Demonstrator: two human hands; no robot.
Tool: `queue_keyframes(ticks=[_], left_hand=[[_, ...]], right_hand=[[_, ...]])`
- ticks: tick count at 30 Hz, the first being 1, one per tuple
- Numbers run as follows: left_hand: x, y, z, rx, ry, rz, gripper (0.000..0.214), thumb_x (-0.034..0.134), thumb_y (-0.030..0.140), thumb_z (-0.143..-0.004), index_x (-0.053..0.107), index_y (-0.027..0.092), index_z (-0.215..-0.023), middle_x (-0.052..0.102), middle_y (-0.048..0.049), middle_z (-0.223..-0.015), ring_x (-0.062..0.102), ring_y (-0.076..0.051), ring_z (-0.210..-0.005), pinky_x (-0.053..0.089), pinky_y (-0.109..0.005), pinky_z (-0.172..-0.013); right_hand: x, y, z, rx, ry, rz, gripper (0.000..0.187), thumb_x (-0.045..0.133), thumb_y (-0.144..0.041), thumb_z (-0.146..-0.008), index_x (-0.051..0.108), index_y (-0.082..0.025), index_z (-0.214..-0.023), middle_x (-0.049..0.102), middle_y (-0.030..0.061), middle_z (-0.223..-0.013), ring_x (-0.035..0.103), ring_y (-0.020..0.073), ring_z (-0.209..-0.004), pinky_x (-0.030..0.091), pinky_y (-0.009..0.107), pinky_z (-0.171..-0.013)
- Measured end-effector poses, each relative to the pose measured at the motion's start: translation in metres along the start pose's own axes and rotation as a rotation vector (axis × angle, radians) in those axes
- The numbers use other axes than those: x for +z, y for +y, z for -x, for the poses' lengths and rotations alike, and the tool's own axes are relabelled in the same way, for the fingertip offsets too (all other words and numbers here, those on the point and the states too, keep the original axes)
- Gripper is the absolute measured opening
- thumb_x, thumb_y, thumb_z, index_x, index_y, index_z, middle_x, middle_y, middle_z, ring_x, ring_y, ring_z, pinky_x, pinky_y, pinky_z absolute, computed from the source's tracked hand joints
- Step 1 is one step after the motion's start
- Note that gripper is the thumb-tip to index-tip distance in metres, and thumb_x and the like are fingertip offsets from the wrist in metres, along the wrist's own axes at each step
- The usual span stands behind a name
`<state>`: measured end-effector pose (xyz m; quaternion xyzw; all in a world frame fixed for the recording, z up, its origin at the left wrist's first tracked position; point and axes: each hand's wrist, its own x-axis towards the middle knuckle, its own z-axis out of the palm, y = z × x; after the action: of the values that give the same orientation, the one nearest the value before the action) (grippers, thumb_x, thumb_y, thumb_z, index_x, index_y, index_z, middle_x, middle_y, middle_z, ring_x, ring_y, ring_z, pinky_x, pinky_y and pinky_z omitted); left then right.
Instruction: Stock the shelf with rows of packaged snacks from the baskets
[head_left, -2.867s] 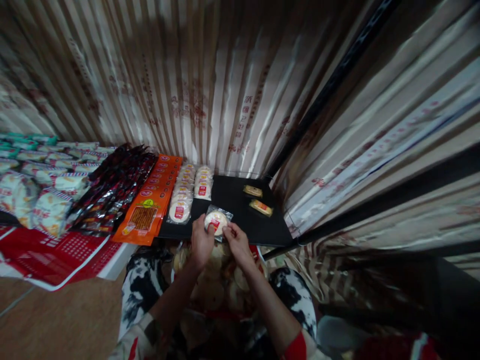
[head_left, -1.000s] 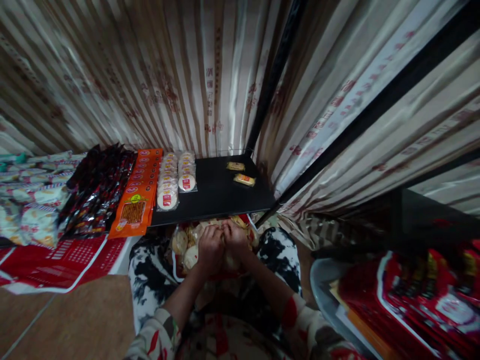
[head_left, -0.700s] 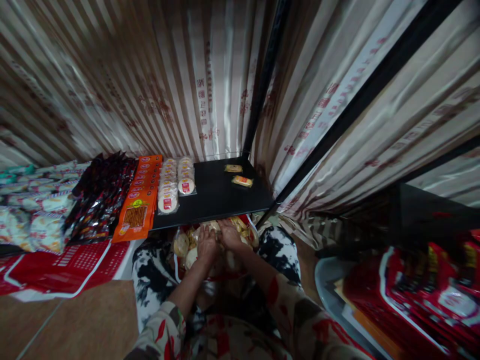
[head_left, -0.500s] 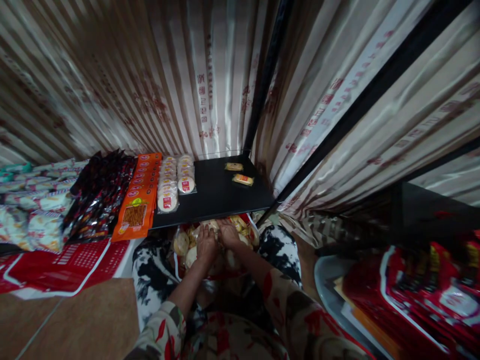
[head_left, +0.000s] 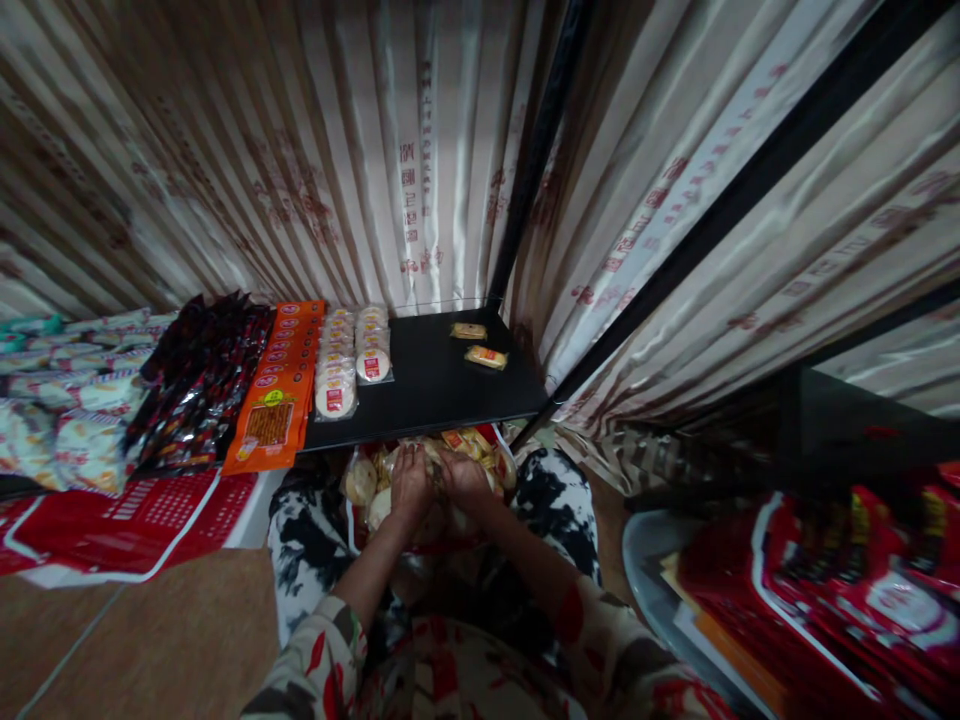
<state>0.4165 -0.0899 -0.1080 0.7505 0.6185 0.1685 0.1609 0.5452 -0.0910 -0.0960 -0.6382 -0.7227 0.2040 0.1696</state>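
Both hands work low at centre frame: left hand [head_left: 411, 483] and right hand [head_left: 463, 478] are sunk among the bag of wrapped cakes [head_left: 361, 482] on the lap. Fingers are buried, so the grip cannot be told.

- Risk: packets may slide off the knees if the bag tips.
- Black shelf [head_left: 442, 395] lip sits just above the knuckles.
- Beyond, open surface lies between the rows of cakes [head_left: 335, 372] and two small packets [head_left: 486, 357].

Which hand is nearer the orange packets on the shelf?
Left. The left hand lies in the bag of cakes, toward the person and right of the orange packets; the right hand lies beside it, farther right.
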Motion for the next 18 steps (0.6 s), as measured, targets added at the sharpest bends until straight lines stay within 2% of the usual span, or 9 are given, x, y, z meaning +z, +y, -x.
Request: queue_keyframes(ticks=[4,7,10,15,18], left_hand=[[-0.011,0.006,0.002,-0.002,0.034,0.121,0.046,0.038,0.012,-0.079,0.05,0.007,-0.123,0.051,-0.0164,-0.129,0.041,-0.024,-0.125,0.031,-0.041,-0.107],[-0.019,0.009,0.004,-0.034,0.059,0.261,0.048,0.041,0.017,-0.078,0.047,0.006,-0.125,0.052,-0.0163,-0.129,0.043,-0.024,-0.124,0.032,-0.04,-0.107],[-0.025,0.011,0.007,-0.087,0.09,0.374,0.05,0.042,0.022,-0.079,0.045,0.009,-0.127,0.052,-0.0155,-0.129,0.045,-0.024,-0.122,0.034,-0.041,-0.105],[-0.036,0.014,0.013,-0.175,0.123,0.542,0.058,0.047,0.028,-0.079,0.037,0.01,-0.133,0.054,-0.0158,-0.126,0.051,-0.023,-0.116,0.04,-0.04,-0.099],[-0.041,0.012,0.014,-0.224,0.138,0.564,0.06,0.052,0.028,-0.076,0.038,0.012,-0.133,0.061,-0.0122,-0.111,0.058,-0.022,-0.101,0.045,-0.038,-0.09]], right_hand=[[-0.016,0.002,0.009,0.07,0.046,-0.114,0.037,0.035,-0.023,-0.088,0.063,-0.017,-0.111,0.067,0.0097,-0.108,0.06,0.0199,-0.1,0.042,0.029,-0.091],[-0.024,0.005,0.014,0.161,0.074,-0.207,0.037,0.037,-0.026,-0.086,0.062,-0.018,-0.113,0.067,0.0084,-0.106,0.061,0.0207,-0.097,0.044,0.032,-0.088],[-0.026,0.008,0.016,0.239,0.062,-0.433,0.035,0.041,-0.026,-0.083,0.064,-0.021,-0.109,0.069,0.0041,-0.096,0.062,0.0191,-0.089,0.047,0.032,-0.084],[-0.029,0.004,0.014,0.19,-0.036,-0.869,0.033,0.045,-0.032,-0.079,0.065,-0.017,-0.101,0.069,0.0037,-0.086,0.062,0.0174,-0.077,0.049,0.03,-0.073],[-0.037,-0.002,0.01,0.167,-0.064,-0.991,0.031,0.05,-0.035,-0.076,0.065,-0.017,-0.096,0.068,0.0032,-0.08,0.062,0.0164,-0.072,0.049,0.028,-0.069]])
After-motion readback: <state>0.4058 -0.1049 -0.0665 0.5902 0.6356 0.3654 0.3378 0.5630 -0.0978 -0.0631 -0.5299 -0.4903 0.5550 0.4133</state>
